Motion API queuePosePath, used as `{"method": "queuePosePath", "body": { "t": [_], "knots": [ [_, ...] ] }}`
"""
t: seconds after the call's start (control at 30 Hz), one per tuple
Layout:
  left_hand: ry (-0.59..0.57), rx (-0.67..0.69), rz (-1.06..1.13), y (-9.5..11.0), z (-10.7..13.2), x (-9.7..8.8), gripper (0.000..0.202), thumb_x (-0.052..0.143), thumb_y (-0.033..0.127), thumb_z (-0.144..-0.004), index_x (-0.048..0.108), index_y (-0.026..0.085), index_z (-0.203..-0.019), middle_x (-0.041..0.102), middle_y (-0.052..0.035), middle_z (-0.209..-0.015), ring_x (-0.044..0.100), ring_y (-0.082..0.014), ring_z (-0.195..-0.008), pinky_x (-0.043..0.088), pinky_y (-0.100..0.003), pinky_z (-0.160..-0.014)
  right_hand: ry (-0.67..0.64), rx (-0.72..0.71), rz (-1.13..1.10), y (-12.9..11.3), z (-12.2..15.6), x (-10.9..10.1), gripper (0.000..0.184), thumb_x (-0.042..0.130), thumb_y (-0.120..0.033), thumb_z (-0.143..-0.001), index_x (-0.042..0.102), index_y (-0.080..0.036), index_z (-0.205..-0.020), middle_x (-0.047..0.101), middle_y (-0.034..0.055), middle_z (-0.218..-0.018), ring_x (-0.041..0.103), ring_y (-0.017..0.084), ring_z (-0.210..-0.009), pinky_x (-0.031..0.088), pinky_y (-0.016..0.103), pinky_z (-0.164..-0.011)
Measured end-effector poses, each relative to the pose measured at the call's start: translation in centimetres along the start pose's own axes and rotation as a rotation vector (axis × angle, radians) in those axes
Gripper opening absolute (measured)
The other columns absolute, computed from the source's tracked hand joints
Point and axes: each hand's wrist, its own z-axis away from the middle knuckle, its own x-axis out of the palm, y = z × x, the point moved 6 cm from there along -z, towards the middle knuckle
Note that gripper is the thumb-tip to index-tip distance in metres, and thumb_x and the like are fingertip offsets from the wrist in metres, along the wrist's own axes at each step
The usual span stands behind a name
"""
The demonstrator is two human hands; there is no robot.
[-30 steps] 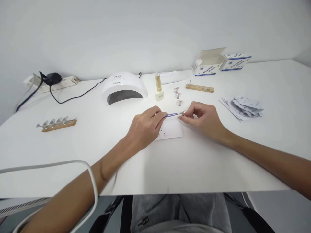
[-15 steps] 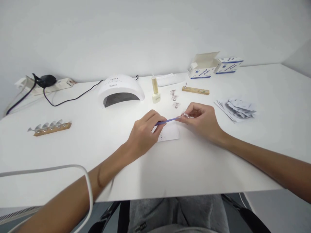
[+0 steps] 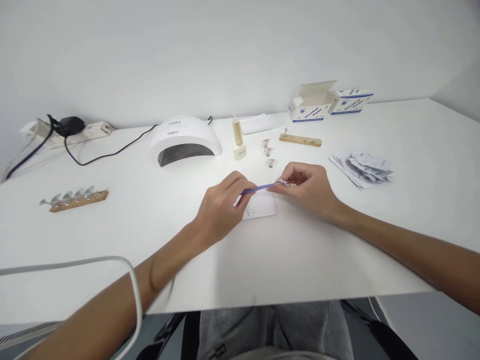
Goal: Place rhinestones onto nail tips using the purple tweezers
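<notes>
My left hand (image 3: 225, 204) pinches a slim purple tool (image 3: 258, 189), its thin tip pointing right; I cannot tell whether it is a brush or tweezers. Between the fingertips of my right hand (image 3: 309, 190) is a small clear and silvery nail tip stand (image 3: 283, 182). The tool's tip reaches it or comes very close. Beneath the hands lies a white paper (image 3: 262, 206) with several tiny dark dots, partly covered by my left hand. Just beyond, three clear nail tips (image 3: 271, 163) stand on small metal bases.
At the back are a white nail lamp (image 3: 185, 140), a polish bottle (image 3: 240, 151) and alcohol pad boxes (image 3: 310, 111). A wooden strip (image 3: 300, 140) and torn packets (image 3: 369, 169) lie right; a strip with nail tips (image 3: 78, 200) lies left. A white cable (image 3: 135, 280) crosses above my left forearm.
The view has shifted slightly. My right fingers have turned the nail tip stand a little, so more of it shows beside the tool's tip. Both hands keep their hold.
</notes>
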Motion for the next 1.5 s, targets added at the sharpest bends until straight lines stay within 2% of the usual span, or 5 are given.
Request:
{"method": "queuePosePath", "body": {
  "t": [0.33,0.73,1.27,1.5],
  "knots": [
    [-0.006,0.002,0.008,0.12,0.05,-0.12,0.013,0.054,0.007,-0.085,0.063,0.016,-0.088,0.06,0.0002,-0.077,0.046,-0.0049,-0.056,0.033,-0.017,-0.045,0.016,-0.037,0.006,-0.08,0.01,-0.02,0.032,0.079,-0.035,-0.067,0.054,-0.018,-0.06,0.057,-0.0012,-0.06,0.046,0.01,-0.056,0.037,0.026,-0.05],
    [0.005,0.009,0.019,0.31,-0.13,-0.28,0.012,0.054,0.008,-0.085,0.063,0.016,-0.086,0.061,0.0,-0.076,0.046,-0.0048,-0.055,0.035,-0.017,-0.045,0.007,-0.038,0.007,-0.06,-0.04,-0.03,0.036,0.08,-0.043,-0.063,0.054,-0.018,-0.06,0.056,-0.0008,-0.059,0.046,0.011,-0.056,0.038,0.027,-0.05],
    [-0.02,0.005,-0.019,-0.03,0.17,0.01,0.013,0.054,0.013,-0.088,0.065,0.018,-0.091,0.062,-0.0006,-0.079,0.045,-0.005,-0.054,0.034,-0.018,-0.045,0.001,-0.003,0.032,-0.08,0.01,-0.07,0.037,0.079,-0.044,-0.065,0.053,-0.019,-0.06,0.055,-0.0006,-0.059,0.045,0.011,-0.055,0.036,0.026,-0.047],
    [-0.014,0.046,-0.035,0.06,0.22,0.09,0.014,0.053,0.013,-0.088,0.065,0.018,-0.094,0.061,-0.0001,-0.079,0.043,-0.0048,-0.052,0.035,-0.019,-0.046,0.001,-0.011,0.033,-0.09,-0.05,-0.07,0.035,0.079,-0.04,-0.066,0.052,-0.019,-0.059,0.054,-0.0013,-0.058,0.045,0.01,-0.055,0.034,0.026,-0.047]
  ]
}}
